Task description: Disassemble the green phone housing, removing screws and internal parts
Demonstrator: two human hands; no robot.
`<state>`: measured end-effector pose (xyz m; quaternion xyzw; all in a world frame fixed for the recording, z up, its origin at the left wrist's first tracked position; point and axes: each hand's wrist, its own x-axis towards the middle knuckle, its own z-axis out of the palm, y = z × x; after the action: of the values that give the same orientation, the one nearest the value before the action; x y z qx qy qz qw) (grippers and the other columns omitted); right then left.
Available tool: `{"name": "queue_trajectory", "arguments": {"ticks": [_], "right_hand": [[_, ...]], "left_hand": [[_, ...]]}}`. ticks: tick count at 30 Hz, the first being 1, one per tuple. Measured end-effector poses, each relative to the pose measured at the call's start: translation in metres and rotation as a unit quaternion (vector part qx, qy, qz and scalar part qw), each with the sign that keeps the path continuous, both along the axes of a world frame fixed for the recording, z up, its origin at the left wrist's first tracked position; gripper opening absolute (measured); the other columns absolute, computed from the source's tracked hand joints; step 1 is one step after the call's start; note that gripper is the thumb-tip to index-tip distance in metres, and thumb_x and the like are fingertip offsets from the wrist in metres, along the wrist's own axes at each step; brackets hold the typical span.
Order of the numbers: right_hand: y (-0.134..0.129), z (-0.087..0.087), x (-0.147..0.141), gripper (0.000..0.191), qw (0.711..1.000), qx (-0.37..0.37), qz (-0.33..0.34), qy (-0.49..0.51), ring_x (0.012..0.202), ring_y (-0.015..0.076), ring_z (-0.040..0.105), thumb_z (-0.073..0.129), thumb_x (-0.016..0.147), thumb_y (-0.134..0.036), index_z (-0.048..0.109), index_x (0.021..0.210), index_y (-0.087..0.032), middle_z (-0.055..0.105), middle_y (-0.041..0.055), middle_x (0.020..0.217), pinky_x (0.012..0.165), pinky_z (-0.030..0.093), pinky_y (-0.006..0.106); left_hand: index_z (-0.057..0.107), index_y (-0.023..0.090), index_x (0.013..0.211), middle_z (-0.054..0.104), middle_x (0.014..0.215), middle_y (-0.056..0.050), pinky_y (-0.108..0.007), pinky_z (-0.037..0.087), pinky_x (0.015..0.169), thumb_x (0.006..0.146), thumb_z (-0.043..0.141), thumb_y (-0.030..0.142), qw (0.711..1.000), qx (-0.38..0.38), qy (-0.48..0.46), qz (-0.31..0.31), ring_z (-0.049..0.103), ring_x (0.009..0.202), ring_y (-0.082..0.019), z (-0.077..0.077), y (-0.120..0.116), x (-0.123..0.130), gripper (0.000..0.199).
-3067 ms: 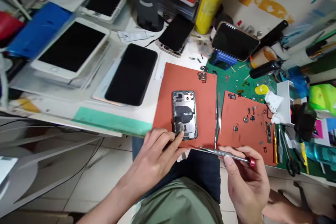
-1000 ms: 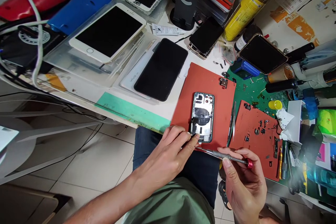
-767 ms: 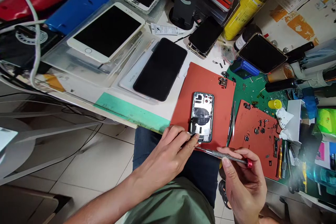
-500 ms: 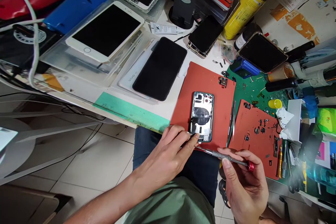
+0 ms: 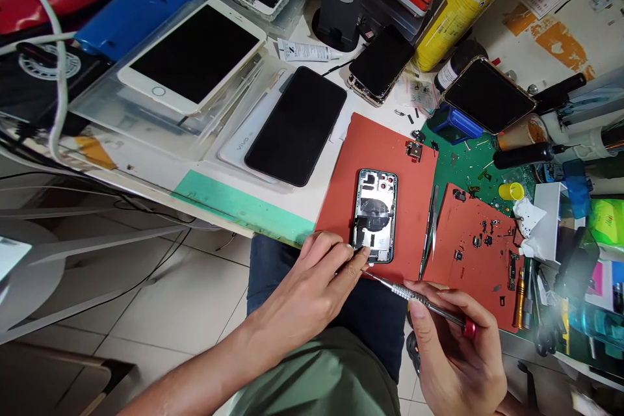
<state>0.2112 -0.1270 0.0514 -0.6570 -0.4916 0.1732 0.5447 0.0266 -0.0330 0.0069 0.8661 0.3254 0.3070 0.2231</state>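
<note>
An opened phone housing (image 5: pixel 383 208), its metal inside facing up, lies at the front edge of a red mat (image 5: pixel 336 175). My left hand (image 5: pixel 324 276) grips its lower left corner, with the index fingertip on the bottom end of the frame. In my right hand (image 5: pixel 453 338) is a slim screwdriver (image 5: pixel 424 299) with a ridged metal handle and a red end cap. Thumb and fingers pinch its handle. The thin tip points left at the bottom edge of the housing, close by my left fingertips; whether it touches I cannot tell.
Tweezers (image 5: pixel 429 234) lie right of the housing. A second red mat (image 5: pixel 468 273) carries several small phone parts. Left stand a black-screened phone (image 5: pixel 297 127) and a white tablet-like device (image 5: pixel 195 55). A yellow can (image 5: pixel 451 19) leans behind, near a propped phone (image 5: pixel 489 97).
The screwdriver's red end has shifted slightly right and down with my right hand, so the tool tilts a little more. My left hand and the phone housing stay in place.
</note>
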Motion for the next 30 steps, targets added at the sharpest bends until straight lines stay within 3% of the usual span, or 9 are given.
{"name": "queue_trajectory", "arguments": {"ticks": [6, 13, 19, 25, 30], "right_hand": [[0.001, 0.004, 0.0, 0.037, 1.0, -0.003, 0.013, -0.018, 0.095, 0.0158, 0.084, 0.079, 0.091, -0.002, 0.07, 0.122, -0.02, 0.084, 0.0031, 0.104, 0.095, 0.069, 0.026], [0.003, 0.004, -0.005, 0.032, 1.0, -0.005, -0.018, 0.017, 0.092, 0.016, 0.085, 0.08, 0.092, -0.005, 0.071, 0.119, -0.019, 0.084, 0.0034, 0.103, 0.092, 0.07, 0.025], [0.007, 0.01, -0.002, 0.035, 0.998, 0.024, -0.047, -0.046, 0.085, 0.0196, 0.084, 0.083, 0.089, -0.006, 0.071, 0.119, -0.02, 0.083, 0.0035, 0.097, 0.082, 0.073, 0.033], [0.022, 0.03, 0.018, 0.018, 0.98, -0.064, 0.062, -0.179, 0.074, 0.0201, 0.081, 0.075, 0.096, -0.012, 0.075, 0.112, -0.02, 0.082, 0.0059, 0.09, 0.065, 0.071, 0.029], [0.032, 0.037, 0.023, 0.011, 0.964, -0.109, 0.099, -0.22, 0.073, 0.0167, 0.08, 0.073, 0.097, -0.012, 0.075, 0.104, -0.02, 0.08, 0.0048, 0.088, 0.065, 0.069, 0.021]], "left_hand": [[0.064, 0.009, 0.14, 0.069, 0.106, -0.009, -0.04, 0.046, 0.088, 0.102, 0.06, 0.0, 1.0, -0.001, -0.005, 0.001, 0.052, 0.104, -0.024, -0.001, 0.0, 0.0, 0.039], [0.064, 0.006, 0.139, 0.068, 0.106, -0.009, -0.04, 0.045, 0.088, 0.101, 0.06, -0.002, 1.0, 0.008, -0.003, 0.0, 0.052, 0.104, -0.024, -0.002, 0.0, -0.001, 0.04], [0.063, 0.006, 0.141, 0.069, 0.108, -0.01, -0.041, 0.046, 0.09, 0.097, 0.064, -0.003, 1.0, 0.008, -0.007, -0.003, 0.054, 0.106, -0.025, -0.005, 0.0, -0.001, 0.045], [0.066, 0.006, 0.138, 0.07, 0.107, -0.01, -0.04, 0.043, 0.088, 0.099, 0.064, -0.003, 0.999, -0.015, -0.043, 0.012, 0.053, 0.105, -0.025, -0.003, -0.001, 0.002, 0.04], [0.067, 0.009, 0.136, 0.072, 0.108, -0.008, -0.038, 0.043, 0.089, 0.106, 0.058, 0.003, 0.998, -0.055, -0.043, 0.013, 0.051, 0.105, -0.023, 0.004, 0.0, 0.003, 0.032]]}}
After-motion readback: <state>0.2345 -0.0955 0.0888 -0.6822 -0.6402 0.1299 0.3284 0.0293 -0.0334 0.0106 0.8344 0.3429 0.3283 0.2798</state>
